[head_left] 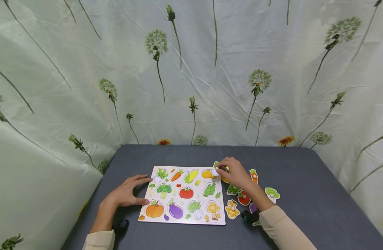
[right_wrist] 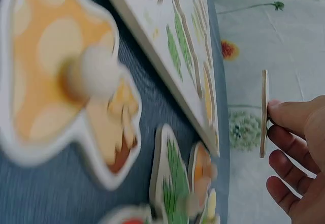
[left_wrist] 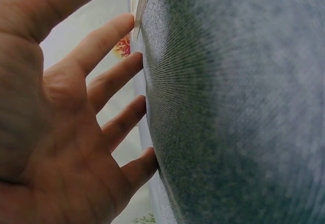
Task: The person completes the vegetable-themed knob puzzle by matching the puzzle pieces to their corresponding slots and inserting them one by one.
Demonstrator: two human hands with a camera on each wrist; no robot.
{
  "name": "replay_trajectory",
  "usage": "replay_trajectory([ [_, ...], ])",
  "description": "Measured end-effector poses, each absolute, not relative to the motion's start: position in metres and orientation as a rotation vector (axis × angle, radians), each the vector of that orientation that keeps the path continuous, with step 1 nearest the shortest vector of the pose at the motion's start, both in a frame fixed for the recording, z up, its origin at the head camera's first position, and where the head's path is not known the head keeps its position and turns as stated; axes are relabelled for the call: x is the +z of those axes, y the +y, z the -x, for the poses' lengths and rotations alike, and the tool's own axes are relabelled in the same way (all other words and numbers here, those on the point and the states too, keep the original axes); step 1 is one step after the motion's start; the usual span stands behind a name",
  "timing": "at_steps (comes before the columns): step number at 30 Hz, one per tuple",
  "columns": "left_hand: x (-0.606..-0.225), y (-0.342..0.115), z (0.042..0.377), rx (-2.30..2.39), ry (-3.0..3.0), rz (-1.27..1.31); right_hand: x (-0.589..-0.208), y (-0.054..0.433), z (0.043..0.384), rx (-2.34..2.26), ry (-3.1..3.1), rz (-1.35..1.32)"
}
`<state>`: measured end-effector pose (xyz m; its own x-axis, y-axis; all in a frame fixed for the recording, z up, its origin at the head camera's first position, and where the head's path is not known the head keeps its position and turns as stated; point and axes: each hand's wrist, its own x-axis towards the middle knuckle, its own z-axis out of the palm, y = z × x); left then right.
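A white puzzle board (head_left: 180, 222) printed with vegetables lies on the table. My left hand (head_left: 125, 192) is spread at its left edge, fingertips at the upper corner and thumb at the lower part. In the left wrist view, the left hand's fingers (left_wrist: 109, 43) reach toward the board's edge and the dark cloth. Above the board's upper right corner, my right hand (head_left: 236, 172) pinches a turnip puzzle piece (head_left: 214, 172), white with green leaves. The right wrist view shows this turnip piece (right_wrist: 264, 115) edge-on between thumb and fingers.
Right of the board lie several knobbed pieces: a mushroom (head_left: 232, 209), a tomato (head_left: 243, 197), a carrot (head_left: 254, 176) and a leafy green one (head_left: 272, 195). The right forearm partly covers an eggplant piece (head_left: 252, 207). A flower-printed curtain (head_left: 191, 76) hangs behind the grey table (head_left: 304, 208).
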<state>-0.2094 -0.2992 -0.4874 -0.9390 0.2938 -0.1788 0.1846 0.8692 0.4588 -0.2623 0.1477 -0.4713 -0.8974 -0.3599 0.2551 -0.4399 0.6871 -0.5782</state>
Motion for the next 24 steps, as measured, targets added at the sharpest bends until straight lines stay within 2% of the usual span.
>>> replay_trajectory([
  [14,-0.482,-0.297,0.210,0.661,2.799,-0.365,-0.466,0.087,0.270,1.061,-2.791,-0.742],
  [24,-0.484,-0.297,0.210,0.647,2.803,-0.348,-0.467,0.035,0.276,1.038,-2.776,-0.948],
])
